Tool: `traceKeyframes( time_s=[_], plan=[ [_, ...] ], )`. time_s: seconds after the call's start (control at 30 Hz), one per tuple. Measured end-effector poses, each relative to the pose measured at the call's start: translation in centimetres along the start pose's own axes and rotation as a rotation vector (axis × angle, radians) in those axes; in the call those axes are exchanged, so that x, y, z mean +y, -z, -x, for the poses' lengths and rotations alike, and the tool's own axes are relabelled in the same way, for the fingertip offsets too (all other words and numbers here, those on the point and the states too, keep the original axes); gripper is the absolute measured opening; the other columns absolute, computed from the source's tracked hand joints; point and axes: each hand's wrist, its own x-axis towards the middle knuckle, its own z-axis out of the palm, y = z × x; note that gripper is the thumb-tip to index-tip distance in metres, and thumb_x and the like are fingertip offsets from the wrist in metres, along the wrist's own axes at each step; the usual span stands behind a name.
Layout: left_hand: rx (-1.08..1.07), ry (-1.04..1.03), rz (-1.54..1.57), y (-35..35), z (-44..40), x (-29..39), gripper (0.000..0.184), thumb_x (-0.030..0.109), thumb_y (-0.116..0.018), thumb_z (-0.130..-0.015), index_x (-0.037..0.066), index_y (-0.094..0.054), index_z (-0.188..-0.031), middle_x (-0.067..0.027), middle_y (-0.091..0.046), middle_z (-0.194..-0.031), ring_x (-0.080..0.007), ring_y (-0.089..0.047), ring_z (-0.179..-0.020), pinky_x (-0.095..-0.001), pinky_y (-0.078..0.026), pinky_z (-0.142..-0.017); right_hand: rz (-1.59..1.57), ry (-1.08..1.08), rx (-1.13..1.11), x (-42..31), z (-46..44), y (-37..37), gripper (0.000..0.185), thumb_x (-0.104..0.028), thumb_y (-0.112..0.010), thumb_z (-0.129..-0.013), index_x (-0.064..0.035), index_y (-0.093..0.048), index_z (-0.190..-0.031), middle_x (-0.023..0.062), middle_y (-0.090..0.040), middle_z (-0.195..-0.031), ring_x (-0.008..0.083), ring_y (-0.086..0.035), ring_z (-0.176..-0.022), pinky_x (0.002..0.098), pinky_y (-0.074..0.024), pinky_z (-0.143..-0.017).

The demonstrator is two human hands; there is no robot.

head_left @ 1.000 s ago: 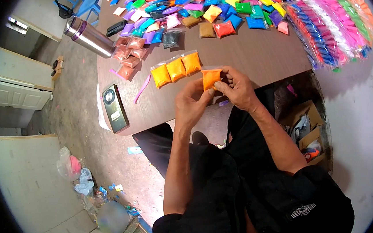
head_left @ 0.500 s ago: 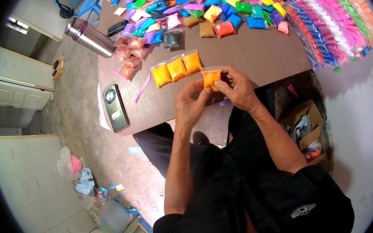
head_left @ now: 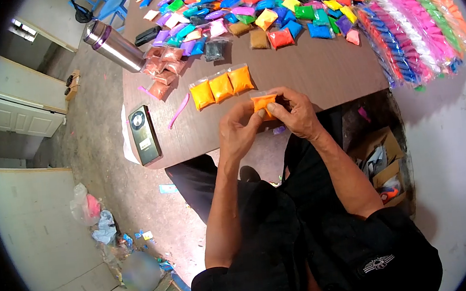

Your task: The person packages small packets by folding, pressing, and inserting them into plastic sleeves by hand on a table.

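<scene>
Left hand (head_left: 236, 129), right hand (head_left: 299, 119): fingers curled, both pinching small orange packet (head_left: 263, 102). Thumbs cover part; fingertips behind hidden.

Bright light bleaches the near-left floor (head_left: 184, 230) almost white; the far-left flask (head_left: 115, 47) glints. Soft shadow crosses the right wall (head_left: 455, 154). The held packet (head_left: 264, 101) is clear, a near-left round patch (head_left: 141, 272) blurred. The lens bows the table (head_left: 326, 71); black crowds the corners.

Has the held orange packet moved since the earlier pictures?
Yes: the top of the held packet sits slightly lower in view, judged against the three orange packets.
</scene>
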Motion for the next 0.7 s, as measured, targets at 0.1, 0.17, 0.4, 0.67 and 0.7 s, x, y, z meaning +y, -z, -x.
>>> traceKeyframes(
  time_s=[0.1,0.17,0.4,0.67,0.7],
  plan=[
    [-0.030,0.102,0.065,-0.1,-0.1,0.9,0.027,0.017,-0.072,-0.101,-0.002,-0.070,-0.121,-0.0089,-0.074,-0.104,-0.0146,-0.071,-0.095,-0.0281,-0.060,-0.089,0.054,0.089,0.044,1.4,-0.1,-0.3,0.027,-0.017,-0.071,-0.097,-0.0035,-0.069,-0.121,0.0122,-0.074,-0.104,0.0207,-0.072,-0.089,0.0318,-0.0590,-0.082],
    [-0.003,0.073,0.151,-0.3,-0.2,0.2,0.026,0.018,-0.072,-0.101,-0.002,-0.071,-0.119,-0.0073,-0.074,-0.102,-0.0134,-0.070,-0.094,-0.0266,-0.058,-0.087,0.044,0.063,0.028,1.2,0.0,-0.2,0.027,-0.017,-0.072,-0.096,-0.0034,-0.069,-0.119,0.0122,-0.074,-0.102,0.0204,-0.072,-0.088,0.0320,-0.0585,-0.081],
    [0.012,0.005,0.042,0.0,-0.1,-1.2,0.025,0.018,-0.071,-0.102,-0.002,-0.071,-0.117,-0.0038,-0.071,-0.098,-0.0101,-0.065,-0.088,-0.0248,-0.056,-0.079,0.057,0.037,-0.014,0.9,-0.2,-0.2,0.028,-0.021,-0.074,-0.095,-0.0041,-0.071,-0.117,0.0130,-0.074,-0.096,0.0203,-0.071,-0.086,0.0331,-0.0577,-0.081],
    [0.026,0.058,0.111,0.0,-0.2,0.5,0.025,0.018,-0.073,-0.098,-0.003,-0.074,-0.112,-0.0054,-0.076,-0.093,-0.0105,-0.069,-0.084,-0.0269,-0.056,-0.076,0.116,0.075,-0.012,0.3,-0.2,-0.1,0.024,-0.019,-0.071,-0.098,-0.0041,-0.072,-0.116,0.0097,-0.075,-0.097,0.0171,-0.070,-0.087,0.0316,-0.0572,-0.081],
    [0.026,0.051,0.114,0.1,-0.2,0.2,0.025,0.018,-0.073,-0.098,-0.003,-0.074,-0.112,-0.0054,-0.076,-0.093,-0.0105,-0.069,-0.084,-0.0269,-0.056,-0.076,0.086,0.051,-0.037,0.4,-0.2,-0.1,0.023,-0.018,-0.071,-0.099,-0.0041,-0.072,-0.116,0.0088,-0.075,-0.097,0.0162,-0.070,-0.087,0.0310,-0.0572,-0.081]
  ],
)
